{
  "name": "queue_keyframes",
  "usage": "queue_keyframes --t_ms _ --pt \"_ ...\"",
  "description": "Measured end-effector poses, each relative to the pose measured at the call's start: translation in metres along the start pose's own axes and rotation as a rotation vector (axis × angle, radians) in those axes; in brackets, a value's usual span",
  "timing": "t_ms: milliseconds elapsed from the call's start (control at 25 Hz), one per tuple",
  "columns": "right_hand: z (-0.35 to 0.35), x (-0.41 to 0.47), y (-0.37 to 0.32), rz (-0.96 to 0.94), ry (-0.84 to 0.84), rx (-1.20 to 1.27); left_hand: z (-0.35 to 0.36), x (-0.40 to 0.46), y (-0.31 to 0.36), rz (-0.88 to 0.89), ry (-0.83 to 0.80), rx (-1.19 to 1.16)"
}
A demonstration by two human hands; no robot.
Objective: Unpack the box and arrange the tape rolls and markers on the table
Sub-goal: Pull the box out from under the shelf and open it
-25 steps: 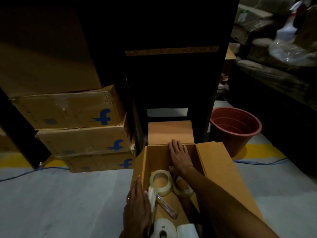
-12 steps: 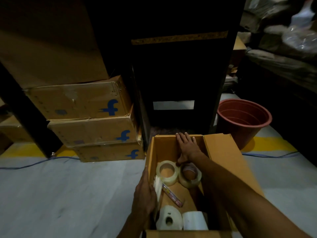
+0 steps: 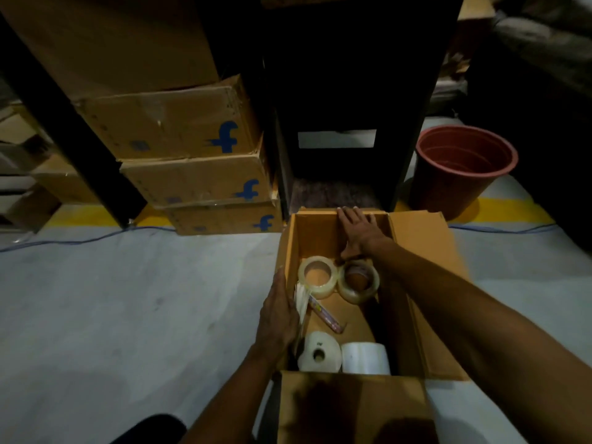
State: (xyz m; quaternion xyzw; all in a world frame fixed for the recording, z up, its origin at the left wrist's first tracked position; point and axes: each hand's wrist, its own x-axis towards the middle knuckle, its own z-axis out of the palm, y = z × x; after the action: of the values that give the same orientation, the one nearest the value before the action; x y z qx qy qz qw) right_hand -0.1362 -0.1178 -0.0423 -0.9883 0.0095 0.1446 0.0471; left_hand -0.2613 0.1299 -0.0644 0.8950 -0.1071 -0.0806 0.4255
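An open cardboard box (image 3: 290,248) stands on the floor in front of me. Inside, two clear tape rolls (image 3: 317,277) (image 3: 358,282) lie side by side near the far end. A pinkish marker pack (image 3: 326,317) lies slanted in the middle, beside some white packets (image 3: 301,302) leaning on the left wall. Two white rolls (image 3: 318,353) (image 3: 365,358) sit at the near end. My left hand (image 3: 278,318) grips the box's left wall. My right hand (image 3: 358,232) lies flat against the far wall, fingers spread at the rim, its thumb close to the right tape roll.
Stacked cardboard boxes (image 3: 192,174) with blue logos stand at the left behind the box. A dark cabinet (image 3: 352,91) is straight ahead and a red-brown bucket (image 3: 461,168) at the right. A blue cable (image 3: 80,240) runs across the grey floor. The box's near flap (image 3: 352,408) is folded toward me.
The far flap under my right hand has gone from standing up to folded back out of sight. My left hand has stayed on the left wall.
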Motion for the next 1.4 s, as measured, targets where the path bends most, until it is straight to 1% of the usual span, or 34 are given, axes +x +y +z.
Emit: queue_keyframes --t_ms 160,280,320,400,480,560,600,640,680,720,760,800,840,880,920,960,1000,1040,1160,1280,1400 --pt "0.001 -0.007 0.0 0.001 -0.004 -0.012 0.001 -0.002 0.004 -0.071 -0.028 0.232" --pt "0.009 -0.025 -0.003 -0.011 0.07 0.024 0.004 0.003 0.006 -0.117 -0.027 0.432" --pt "0.018 -0.034 -0.005 -0.023 0.094 0.042 0.005 0.003 0.006 -0.121 -0.02 0.506" --pt "0.031 -0.056 -0.011 -0.054 0.069 0.074 0.007 0.001 0.008 -0.065 0.022 0.672" --pt "0.045 -0.074 -0.013 -0.083 -0.039 0.049 0.01 0.001 0.014 0.067 0.07 0.779" --pt "0.056 -0.086 -0.018 -0.092 -0.205 -0.029 0.015 0.002 0.024 0.223 0.049 0.777" --pt "0.059 -0.089 -0.023 -0.109 -0.342 -0.084 0.018 0.002 0.031 0.299 0.0 0.772" --pt "0.061 -0.094 -0.026 -0.174 -0.437 -0.165 0.022 0.002 0.037 0.365 -0.084 0.759" --pt "0.063 -0.102 -0.028 -0.205 -0.492 -0.146 0.028 0.001 0.042 0.389 -0.189 0.72" --pt "0.062 -0.109 -0.031 -0.25 -0.537 -0.189 0.035 0.001 0.041 0.371 -0.315 0.678" --pt "0.053 -0.123 -0.035 -0.22 -0.551 -0.113 0.043 0.001 0.036 0.31 -0.436 0.649" --pt "0.044 -0.138 -0.038 -0.107 -0.512 0.031 0.05 0.001 0.028 0.249 -0.52 0.634" --pt "0.036 -0.154 -0.043 -0.071 -0.488 0.13 0.055 -0.001 0.019 0.197 -0.573 0.631" --pt "0.029 -0.156 -0.043 -0.059 -0.51 0.156 0.061 -0.002 0.009 0.156 -0.605 0.617" --pt "0.04 -0.151 -0.038 -0.168 -0.543 -0.013 0.064 -0.004 0.001 0.108 -0.629 0.599" --pt "0.061 -0.14 -0.033 -0.226 -0.595 -0.164 0.066 -0.005 -0.005 0.061 -0.648 0.583" --pt "0.083 -0.137 -0.026 -0.125 -0.631 -0.144 0.067 -0.004 -0.007 0.023 -0.675 0.59" --pt "0.088 -0.144 -0.025 -0.01 -0.685 -0.059 0.068 -0.003 -0.009 0.004 -0.697 0.602" --pt "0.093 -0.148 -0.022 0.007 -0.688 -0.034 0.072 0.003 -0.01 0.004 -0.745 0.66" --pt "0.099 -0.147 -0.019 0.029 -0.658 0.011 0.074 0.006 -0.011 -0.013 -0.742 0.753" --pt "0.107 -0.141 -0.017 0.032 -0.59 0.044 0.072 0.007 -0.009 -0.05 -0.751 0.841"
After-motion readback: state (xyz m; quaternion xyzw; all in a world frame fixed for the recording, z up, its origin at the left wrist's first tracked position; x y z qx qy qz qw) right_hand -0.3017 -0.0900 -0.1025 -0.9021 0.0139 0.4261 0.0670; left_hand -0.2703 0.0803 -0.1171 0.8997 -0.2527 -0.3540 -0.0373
